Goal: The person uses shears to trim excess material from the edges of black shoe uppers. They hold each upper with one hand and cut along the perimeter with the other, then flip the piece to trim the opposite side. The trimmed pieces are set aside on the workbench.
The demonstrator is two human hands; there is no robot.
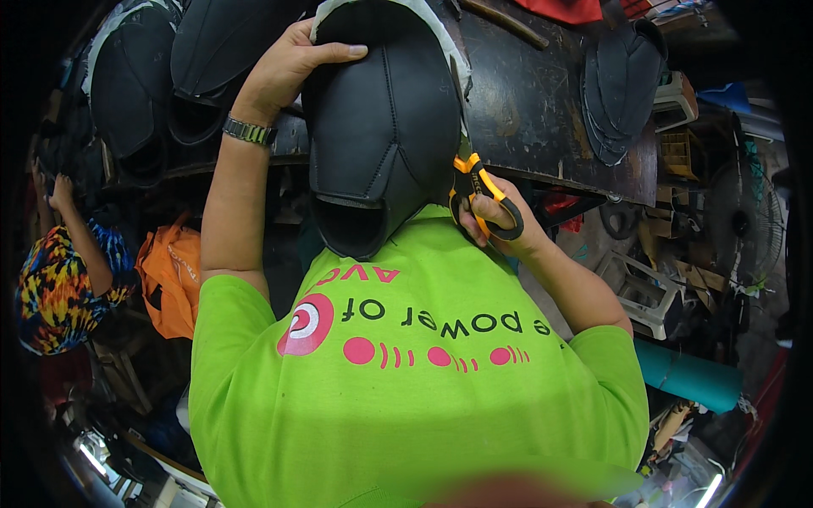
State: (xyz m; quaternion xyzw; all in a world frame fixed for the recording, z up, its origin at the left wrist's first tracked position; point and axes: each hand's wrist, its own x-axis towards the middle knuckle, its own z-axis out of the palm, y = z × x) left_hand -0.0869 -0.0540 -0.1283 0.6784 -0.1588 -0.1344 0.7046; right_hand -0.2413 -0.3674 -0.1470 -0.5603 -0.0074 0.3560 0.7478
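Observation:
A black stitched shoe upper (356,118) stands upright before my chest, its round collar opening toward me and whitish lining showing along its far edge. My left hand (296,66) grips its upper left side, thumb laid over the black face and fingers hidden behind. On the right, my right hand (489,213) is closed round the yellow-and-black handles of a pair of scissors (471,173). Their blades point away from me along the right edge of the upper; I cannot tell whether they touch the lining.
More black shoe uppers (129,93) lie at the far left of the dark worn table (542,127). A stack of black pieces (622,85) rests at its right end, near a wooden stick (506,21). An orange bag (169,275) and another person's patterned sleeve (106,254) are at left.

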